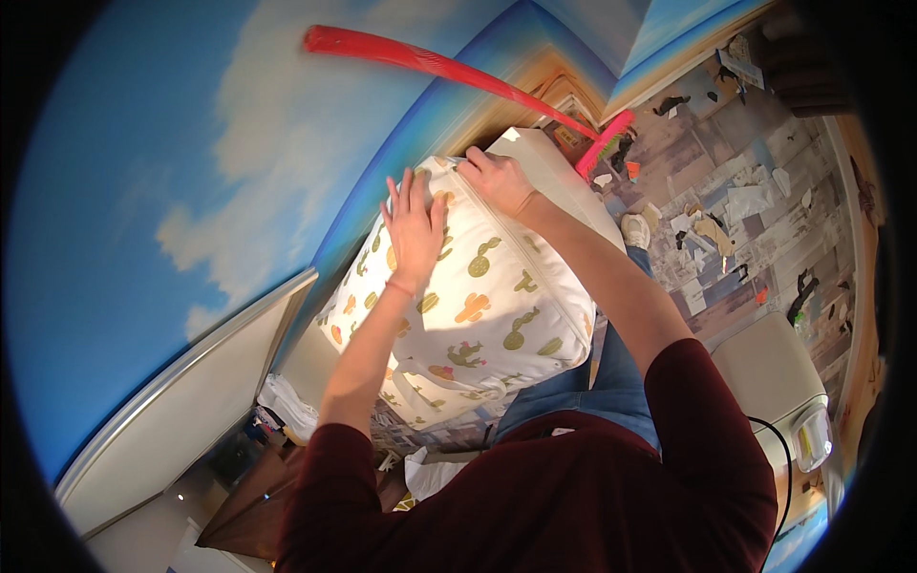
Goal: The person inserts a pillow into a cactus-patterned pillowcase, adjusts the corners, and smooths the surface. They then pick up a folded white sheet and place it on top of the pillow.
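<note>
A bulging white fabric storage bag printed with green and orange cacti [473, 308] lies before me on a pale bench-like surface [573, 186]. My left hand [415, 228] rests flat on its top, fingers spread, near the wall side. With bent fingers, my right hand [499, 180] pinches the bag's far edge, where a zipper seam [526, 251] starts and runs along the side. The zipper pull itself is hidden by my fingers.
A red-handled broom [458, 71] with a pink head [605, 145] leans in the corner. Scraps and plastic pieces [749, 202] litter the wood-look floor. Beside me on the right stands a beige padded seat [770, 365] with a clear plastic container [813, 438] at its edge. A sky-painted wall [179, 143] borders the left.
</note>
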`<state>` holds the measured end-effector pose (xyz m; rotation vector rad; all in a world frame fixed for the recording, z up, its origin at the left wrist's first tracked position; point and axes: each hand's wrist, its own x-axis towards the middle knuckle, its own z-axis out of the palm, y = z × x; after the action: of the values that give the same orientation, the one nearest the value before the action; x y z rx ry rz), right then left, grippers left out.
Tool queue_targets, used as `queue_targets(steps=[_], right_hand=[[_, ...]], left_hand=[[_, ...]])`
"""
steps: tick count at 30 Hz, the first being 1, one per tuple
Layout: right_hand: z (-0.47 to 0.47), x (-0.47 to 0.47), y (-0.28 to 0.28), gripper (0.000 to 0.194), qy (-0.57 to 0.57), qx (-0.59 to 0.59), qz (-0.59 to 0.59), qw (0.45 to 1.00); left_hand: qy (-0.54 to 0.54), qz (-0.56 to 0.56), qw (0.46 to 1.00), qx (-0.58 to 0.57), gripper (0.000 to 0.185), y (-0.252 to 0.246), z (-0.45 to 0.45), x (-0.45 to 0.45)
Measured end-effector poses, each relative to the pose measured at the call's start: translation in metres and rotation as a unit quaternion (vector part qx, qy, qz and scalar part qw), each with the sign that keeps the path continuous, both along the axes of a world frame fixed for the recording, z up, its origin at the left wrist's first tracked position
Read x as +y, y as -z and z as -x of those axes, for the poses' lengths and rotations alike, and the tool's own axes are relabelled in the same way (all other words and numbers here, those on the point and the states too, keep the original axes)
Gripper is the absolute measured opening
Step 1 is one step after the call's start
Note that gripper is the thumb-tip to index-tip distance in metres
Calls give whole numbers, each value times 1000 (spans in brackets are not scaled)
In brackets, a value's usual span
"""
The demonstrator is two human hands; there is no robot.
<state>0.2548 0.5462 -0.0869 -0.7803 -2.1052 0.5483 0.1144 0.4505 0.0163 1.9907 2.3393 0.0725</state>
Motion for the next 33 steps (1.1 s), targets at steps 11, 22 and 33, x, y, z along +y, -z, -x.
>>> queue_targets(steps=[11, 22, 33], right_hand=[[-62, -137, -77, 60, -14, -44, 246, 968], [-93, -218, -19, 68, 48, -125, 139, 981], [-98, -204, -27, 62, 32, -151, 70, 985]], left_hand=[[-174, 8, 984, -39, 59, -39, -55, -238], [-127, -54, 990, -16, 64, 59, -54, -341], [-243, -223, 894, -303, 54, -44, -57, -310]])
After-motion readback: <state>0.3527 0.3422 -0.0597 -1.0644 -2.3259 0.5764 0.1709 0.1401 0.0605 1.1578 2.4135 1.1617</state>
